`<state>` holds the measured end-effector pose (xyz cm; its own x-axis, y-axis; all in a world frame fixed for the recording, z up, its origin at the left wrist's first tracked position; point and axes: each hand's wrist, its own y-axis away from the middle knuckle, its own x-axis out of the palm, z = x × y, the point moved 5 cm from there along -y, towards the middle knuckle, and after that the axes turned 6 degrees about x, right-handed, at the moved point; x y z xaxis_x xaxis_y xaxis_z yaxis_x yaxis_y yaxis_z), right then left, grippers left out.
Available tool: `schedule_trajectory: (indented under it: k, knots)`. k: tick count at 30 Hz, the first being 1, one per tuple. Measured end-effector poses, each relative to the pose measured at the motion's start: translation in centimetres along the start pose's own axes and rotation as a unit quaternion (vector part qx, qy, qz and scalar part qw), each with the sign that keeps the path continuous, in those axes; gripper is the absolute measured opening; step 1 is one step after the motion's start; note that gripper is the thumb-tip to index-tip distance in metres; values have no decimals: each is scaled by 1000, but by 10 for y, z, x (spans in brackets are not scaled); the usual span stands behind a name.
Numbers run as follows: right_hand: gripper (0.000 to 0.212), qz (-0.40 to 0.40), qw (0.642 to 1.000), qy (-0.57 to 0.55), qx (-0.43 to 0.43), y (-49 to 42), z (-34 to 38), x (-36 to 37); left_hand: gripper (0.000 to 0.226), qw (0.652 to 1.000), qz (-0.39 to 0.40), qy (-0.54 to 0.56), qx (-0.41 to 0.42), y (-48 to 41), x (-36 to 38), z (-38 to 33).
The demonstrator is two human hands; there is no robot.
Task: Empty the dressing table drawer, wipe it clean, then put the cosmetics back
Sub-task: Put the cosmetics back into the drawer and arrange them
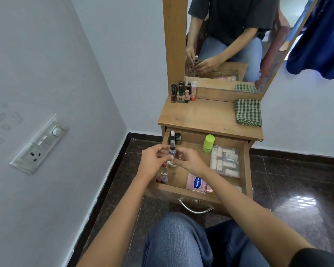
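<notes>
Purple bottle [172, 150] seems light, slick, breakable; my left hand [154, 158] and right hand [190, 160] pinch its body with curled fingers [162, 150].

A switch panel [39, 144] sits in the pale wall well to the left of the left hand [154, 157], at about its height; it carries a round dial, rocker switches and a three-hole socket. Faint smudged marks [0, 120] lie further left and higher. A black skirting [143, 135] runs along the wall foot above and left of that hand. Dark glossy floor tiles [297, 180] spread right of the right hand [189, 160], with a bright window reflection [305, 202] lower still. A blue garment [320, 41] hangs far above and right. The mirror [229, 35] stands beyond both hands, showing a seated person in a dark top. A knee in blue jeans [174, 241] lies below the hands.
</notes>
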<state>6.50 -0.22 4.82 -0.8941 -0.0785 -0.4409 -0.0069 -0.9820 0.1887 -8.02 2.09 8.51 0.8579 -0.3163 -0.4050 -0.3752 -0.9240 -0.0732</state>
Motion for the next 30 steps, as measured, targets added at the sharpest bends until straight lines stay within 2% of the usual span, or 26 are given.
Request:
schedule_trajectory:
  k: [2, 5, 9, 13, 21, 25, 30]
  knots:
    - [30, -5, 1000, 18, 9, 1, -6, 1, 31, 1000, -4, -13, 3, 1, -3, 1]
    - [28, -24, 998, 44, 41, 1, -19, -2, 21, 997, -57, -49, 0, 2, -14, 6]
    - [26, 3, 990, 126, 61, -4, -26, 11, 14, 992, -93, -86, -13, 2, -19, 17]
    - [19, 8, 986, 153, 71, -11, -30, 23, 16, 991, -89, -96, -8, 0, -15, 24]
    - [23, 0, 975, 208, 78, -26, -30, 35, 17, 992, -91, -89, -9, -6, -11, 28]
    - [23, 1, 978, 198, 73, -32, -29, 38, 16, 992, -79, -98, -9, -7, -11, 29]
    - [33, 13, 981, 178, 73, -34, -31, 39, 14, 991, -74, -108, -12, -7, -16, 31]
